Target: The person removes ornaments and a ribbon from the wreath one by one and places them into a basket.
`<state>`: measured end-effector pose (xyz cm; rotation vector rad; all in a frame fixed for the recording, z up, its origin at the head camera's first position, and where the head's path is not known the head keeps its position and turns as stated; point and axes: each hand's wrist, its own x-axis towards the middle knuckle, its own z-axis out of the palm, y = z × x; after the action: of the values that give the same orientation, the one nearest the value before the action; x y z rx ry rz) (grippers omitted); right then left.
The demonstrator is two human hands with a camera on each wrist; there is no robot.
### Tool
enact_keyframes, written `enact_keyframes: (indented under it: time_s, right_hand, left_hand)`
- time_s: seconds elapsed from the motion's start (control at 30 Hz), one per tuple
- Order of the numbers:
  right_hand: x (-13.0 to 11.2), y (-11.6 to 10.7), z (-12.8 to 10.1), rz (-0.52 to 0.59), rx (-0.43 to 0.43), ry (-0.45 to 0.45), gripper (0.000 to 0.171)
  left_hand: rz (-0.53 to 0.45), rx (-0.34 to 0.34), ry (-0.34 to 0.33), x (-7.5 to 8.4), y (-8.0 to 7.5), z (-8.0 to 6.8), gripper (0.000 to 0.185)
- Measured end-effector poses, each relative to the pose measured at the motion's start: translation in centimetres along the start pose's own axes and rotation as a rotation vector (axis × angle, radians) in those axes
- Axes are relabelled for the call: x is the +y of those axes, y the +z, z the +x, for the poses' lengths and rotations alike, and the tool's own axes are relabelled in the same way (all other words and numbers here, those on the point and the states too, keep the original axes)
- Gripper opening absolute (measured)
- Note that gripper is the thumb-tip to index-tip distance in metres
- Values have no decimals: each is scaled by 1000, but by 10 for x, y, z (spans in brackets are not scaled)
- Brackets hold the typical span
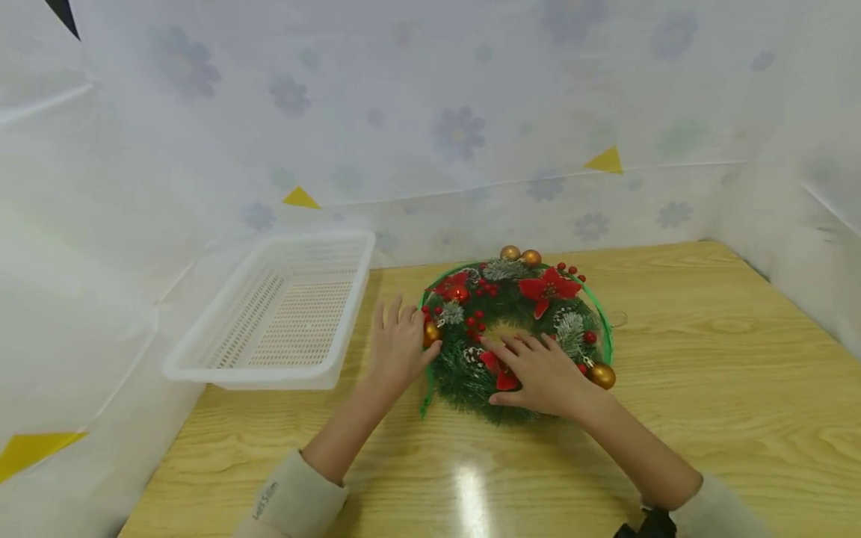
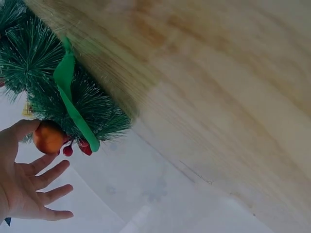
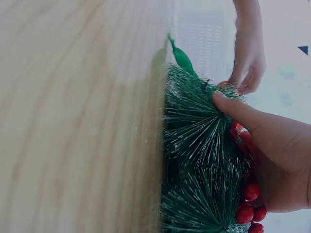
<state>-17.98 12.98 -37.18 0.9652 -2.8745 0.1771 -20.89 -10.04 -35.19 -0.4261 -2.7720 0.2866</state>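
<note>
Resting flat, your right hand (image 1: 543,377) presses the wreath (image 1: 514,336) — fingers straight. Your left hand (image 1: 400,345), fingers spread, touches its gold bauble (image 1: 431,332) on the tabletop (image 1: 706,388).

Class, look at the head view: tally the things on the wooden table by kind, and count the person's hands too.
Wreath: 1
White basket: 1
Hands: 2, left hand and right hand
Total: 4
</note>
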Motion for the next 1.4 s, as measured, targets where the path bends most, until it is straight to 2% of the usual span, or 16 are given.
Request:
enact_keyframes:
  time_s: [0.13,0.27,0.47,0.67,0.9,1.2,1.4]
  right_hand:
    - [2,1,-1,30,-18,20,84]
    - [5,1,-3,43,-39,36,85]
    - [8,0,-3,59,-54,22,86]
    - [9,-2,-4,67,-58,21,86]
    - [8,-2,-5,68,-58,25,86]
    - [8,-3,-4,55,-68,32,84]
    - [7,0,-5,45,-61,32,85]
  left_hand:
    - [-38,42,-17,3,1,-3,54]
    - [-46,55,-16,5,1,-4,52]
    - [-88,91,-29,4,2,-5,48]
    - [-107,124,-20,1,1,-6,41]
    - [-123,145,-26,-6,-1,-9,43]
    - [-186,231,-26,-13,-1,-7,37]
    - [-148,196,5,-6,-7,-4,37]
